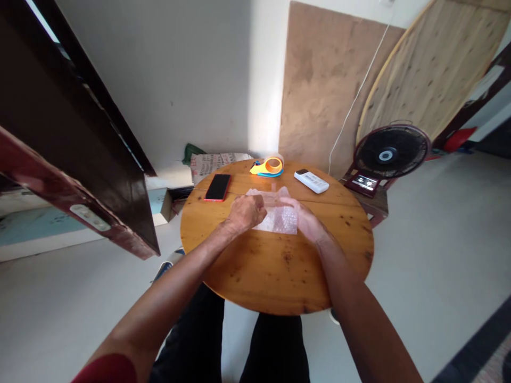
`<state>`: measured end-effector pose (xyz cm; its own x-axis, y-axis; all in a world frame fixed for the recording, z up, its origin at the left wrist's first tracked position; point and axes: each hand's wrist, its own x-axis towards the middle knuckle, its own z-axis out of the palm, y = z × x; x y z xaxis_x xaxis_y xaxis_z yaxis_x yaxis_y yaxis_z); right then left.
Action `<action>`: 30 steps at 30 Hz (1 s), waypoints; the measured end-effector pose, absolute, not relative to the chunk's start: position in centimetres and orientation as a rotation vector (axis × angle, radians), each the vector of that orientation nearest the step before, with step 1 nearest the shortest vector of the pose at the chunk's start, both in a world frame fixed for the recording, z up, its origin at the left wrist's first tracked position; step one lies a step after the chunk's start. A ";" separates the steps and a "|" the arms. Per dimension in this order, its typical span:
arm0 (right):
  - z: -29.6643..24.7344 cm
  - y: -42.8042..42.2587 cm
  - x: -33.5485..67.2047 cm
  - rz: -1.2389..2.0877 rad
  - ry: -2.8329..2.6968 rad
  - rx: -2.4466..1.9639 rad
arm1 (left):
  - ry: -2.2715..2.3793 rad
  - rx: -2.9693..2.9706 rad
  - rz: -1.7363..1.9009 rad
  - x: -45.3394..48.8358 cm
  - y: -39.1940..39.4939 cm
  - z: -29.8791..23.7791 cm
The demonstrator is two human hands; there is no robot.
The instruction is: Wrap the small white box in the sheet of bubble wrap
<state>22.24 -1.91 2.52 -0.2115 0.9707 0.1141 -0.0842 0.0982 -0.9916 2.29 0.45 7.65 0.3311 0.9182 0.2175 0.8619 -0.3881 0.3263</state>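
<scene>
A sheet of clear bubble wrap (279, 222) lies in front of me on the round wooden table (263, 271). My left hand (245, 211) is closed at the wrap's left side, its fingers curled in on the plastic. Across from it, my right hand (306, 219) rests along the right edge with fingers stretched out toward the wrap's far part. Folded or bunched plastic shows between the two hands, and a clear strip seems to cross there. The undersides of my fingers are hidden.
Toward the table's far edge stand an orange and blue tape dispenser (270, 166) and a white handheld device (311, 181). A red-edged phone (217, 188) lies at the left. A black fan (387, 154) is beyond the table's right side, a dark door (80, 133) at left.
</scene>
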 end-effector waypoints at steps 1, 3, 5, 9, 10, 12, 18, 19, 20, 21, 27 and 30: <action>2.6 -1.9 22.2 1.299 -1.379 -0.991 | 1.660 2.402 0.552 2.4 1.0 7.3; 2.7 -1.9 22.0 1.244 -1.409 -1.103 | 1.662 2.348 0.564 2.6 1.7 6.4; 2.4 -1.8 21.7 1.210 -1.383 -1.219 | 1.643 2.302 0.598 2.8 2.0 5.6; 1.4 -1.1 21.1 1.121 -1.256 -1.312 | 1.576 2.203 0.738 2.8 2.3 4.3; 1.2 -0.9 21.1 1.089 -1.243 -1.313 | 1.547 2.166 0.783 2.8 2.4 3.9; 0.9 -0.7 21.1 1.055 -1.233 -1.308 | 1.464 2.081 0.865 2.7 2.7 3.1; 1.1 -0.8 20.7 1.083 -1.192 -1.365 | 1.115 1.730 0.963 2.9 3.0 1.5; 1.2 -0.8 20.7 1.068 -1.204 -1.367 | 1.060 1.674 0.953 3.0 3.0 1.5; 1.2 -0.9 20.6 1.052 -1.216 -1.363 | 1.016 1.634 0.942 3.0 2.9 1.5; 1.2 -0.9 20.6 1.041 -1.227 -1.358 | 0.984 1.610 0.937 2.9 2.9 1.6; 1.1 -1.2 20.8 1.049 -1.263 -1.342 | 0.938 1.650 1.017 2.6 3.3 0.9; 1.0 -1.2 20.9 1.063 -1.275 -1.349 | 0.961 1.703 1.016 2.5 3.6 -0.1</action>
